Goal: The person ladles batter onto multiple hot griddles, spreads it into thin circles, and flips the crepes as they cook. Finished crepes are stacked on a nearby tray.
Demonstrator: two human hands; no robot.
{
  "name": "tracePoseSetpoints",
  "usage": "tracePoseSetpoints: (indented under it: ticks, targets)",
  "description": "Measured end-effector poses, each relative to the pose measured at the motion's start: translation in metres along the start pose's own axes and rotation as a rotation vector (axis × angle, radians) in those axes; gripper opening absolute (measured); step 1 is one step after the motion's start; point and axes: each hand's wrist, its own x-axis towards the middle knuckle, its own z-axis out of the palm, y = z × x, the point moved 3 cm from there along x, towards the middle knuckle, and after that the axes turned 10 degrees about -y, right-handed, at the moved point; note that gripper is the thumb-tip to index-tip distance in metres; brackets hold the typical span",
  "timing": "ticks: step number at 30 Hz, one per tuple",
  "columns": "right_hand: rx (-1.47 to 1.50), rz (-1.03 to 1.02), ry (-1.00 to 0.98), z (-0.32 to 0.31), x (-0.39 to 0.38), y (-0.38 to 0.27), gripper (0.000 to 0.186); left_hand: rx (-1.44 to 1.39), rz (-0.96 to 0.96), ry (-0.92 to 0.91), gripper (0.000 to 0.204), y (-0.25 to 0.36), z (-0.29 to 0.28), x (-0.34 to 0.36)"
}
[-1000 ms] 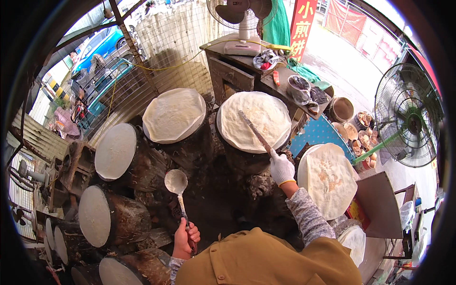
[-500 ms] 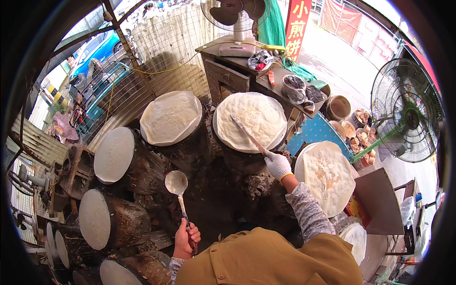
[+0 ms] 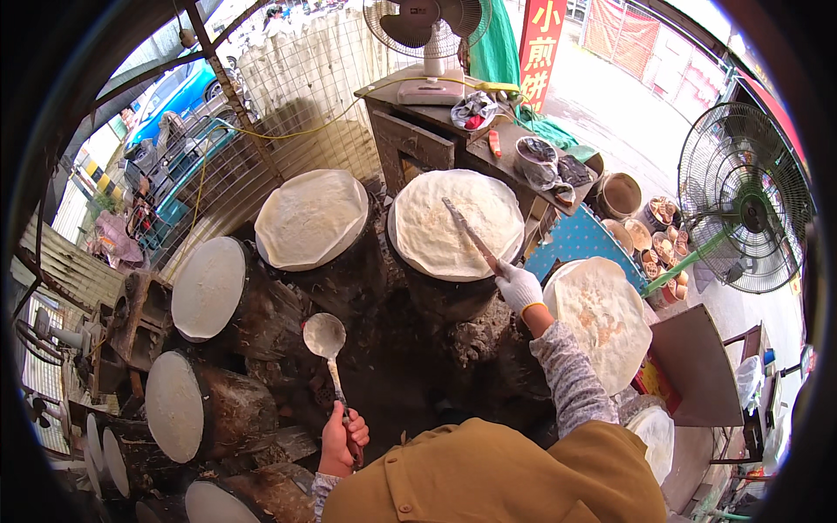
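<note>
I stand at an open-air stall, ringed by round, soot-blackened griddle drums with pale flat tops; the far drum (image 3: 455, 222) straight ahead of me is my landmark, covered by a thin, blistered flatbread. A wire fence rises behind it, a wooden counter (image 3: 418, 131) with a white fan just beyond it, and a big green-stemmed fan well to its right. My right hand (image 3: 518, 286), in a white cloth glove, reaches to that drum's near right edge and is closed on a long thin spatula (image 3: 471, 235) lying across the flatbread. My bare left hand (image 3: 342, 436), well nearer me than the drum, grips the handle of a metal ladle (image 3: 324, 336), its bowl raised. Stacked cooked flatbreads (image 3: 602, 318) lie right of the drum.
</note>
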Motion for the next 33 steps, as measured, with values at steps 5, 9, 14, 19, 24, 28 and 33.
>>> tracePoseSetpoints:
  ticks: [5,9,14,19,24,28,33]
  targets:
    - [-0.053,0.057,-0.127,-0.002,0.007,-0.005,0.050,-0.025,0.008,0.005,0.048,0.002,-0.005,-0.002]
    - [0.025,0.072,-0.159,0.012,0.018,0.028,0.050,-0.022,0.030,0.001,0.045,0.002,-0.008,-0.003]
    - [-0.063,0.046,-0.048,0.012,0.015,0.046,0.044,-0.037,0.045,0.005,0.045,0.003,-0.012,-0.005]
    - [-0.330,0.216,-0.068,-0.024,-0.008,-0.024,0.038,-0.035,0.045,0.016,0.046,0.005,-0.012,-0.004]
    - [-0.278,0.087,-0.082,0.001,0.029,-0.016,0.037,-0.047,0.015,-0.015,0.047,0.007,-0.005,0.004]
    - [-0.300,0.078,-0.084,0.006,0.049,-0.032,0.033,-0.033,0.006,-0.010,0.046,0.007,-0.002,0.005]
    - [-0.338,0.115,-0.115,0.003,0.058,-0.037,0.033,-0.024,0.005,-0.003,0.046,0.006,-0.002,0.003]
